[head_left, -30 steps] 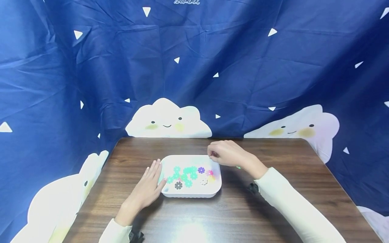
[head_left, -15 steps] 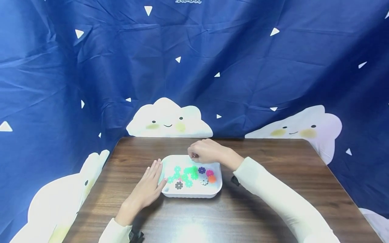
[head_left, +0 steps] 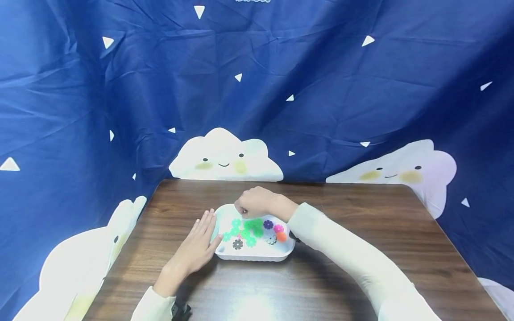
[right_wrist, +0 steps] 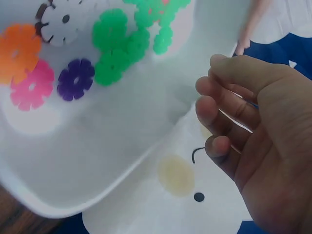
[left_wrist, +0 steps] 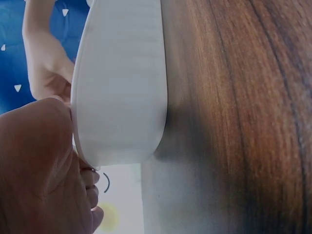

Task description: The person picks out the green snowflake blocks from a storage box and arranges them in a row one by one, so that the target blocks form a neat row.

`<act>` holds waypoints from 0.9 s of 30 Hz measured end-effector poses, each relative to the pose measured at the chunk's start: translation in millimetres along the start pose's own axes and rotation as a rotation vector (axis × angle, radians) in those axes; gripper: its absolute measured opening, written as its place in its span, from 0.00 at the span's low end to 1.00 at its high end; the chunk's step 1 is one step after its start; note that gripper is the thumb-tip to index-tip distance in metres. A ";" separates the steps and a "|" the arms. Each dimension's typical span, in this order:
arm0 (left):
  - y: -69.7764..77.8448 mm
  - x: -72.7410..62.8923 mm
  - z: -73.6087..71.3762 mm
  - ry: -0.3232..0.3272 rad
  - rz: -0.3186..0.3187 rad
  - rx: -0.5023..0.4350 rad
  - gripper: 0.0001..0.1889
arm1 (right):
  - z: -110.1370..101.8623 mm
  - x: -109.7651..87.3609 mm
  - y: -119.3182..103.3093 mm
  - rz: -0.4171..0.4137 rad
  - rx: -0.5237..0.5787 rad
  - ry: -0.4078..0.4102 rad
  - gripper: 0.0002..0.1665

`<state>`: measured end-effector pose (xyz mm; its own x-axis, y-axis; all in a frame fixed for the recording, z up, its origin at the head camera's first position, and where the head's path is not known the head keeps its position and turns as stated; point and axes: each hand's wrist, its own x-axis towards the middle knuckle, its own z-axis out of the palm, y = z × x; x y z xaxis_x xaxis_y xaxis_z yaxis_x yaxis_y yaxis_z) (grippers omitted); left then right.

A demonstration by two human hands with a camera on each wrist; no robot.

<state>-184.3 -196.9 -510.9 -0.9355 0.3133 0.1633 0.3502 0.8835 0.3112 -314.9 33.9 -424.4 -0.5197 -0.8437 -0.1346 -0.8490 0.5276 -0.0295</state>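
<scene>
A white plastic tray (head_left: 257,257) holds several flower-shaped interlocking discs. Among them are a linked cluster of green discs (right_wrist: 114,51), a purple disc (right_wrist: 75,79), a pink disc (right_wrist: 32,85), an orange disc (right_wrist: 18,52), a white disc (right_wrist: 62,20) and a dark grey disc (head_left: 238,244). My left hand (head_left: 196,244) lies at the tray's left rim, fingers straight. Over the far rim hovers my right hand (head_left: 257,203), fingers loosely bent; in the right wrist view nothing shows between its thumb and fingertips. The discs lie apart from that hand.
The tray stands on a brown wooden table (head_left: 353,214). Behind it hangs a blue curtain (head_left: 257,89) printed with white clouds and triangles. My right sleeve (head_left: 345,254) reaches across the table's right side.
My right hand has moved left, from the tray's far right corner to above its far rim. A green piece seen earlier beneath the right wrist is now out of sight. My left hand stays put.
</scene>
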 end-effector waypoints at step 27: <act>-0.6 -0.8 0.6 0.028 0.027 -0.011 0.37 | 50.7 39.0 -22.2 0.026 -0.192 -0.091 0.21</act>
<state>-183.8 -197.5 -511.7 -0.9240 0.3269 0.1983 0.3761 0.8707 0.3168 -311.4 -5.8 -479.2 -0.5379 -0.8132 -0.2220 -0.8428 0.5130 0.1629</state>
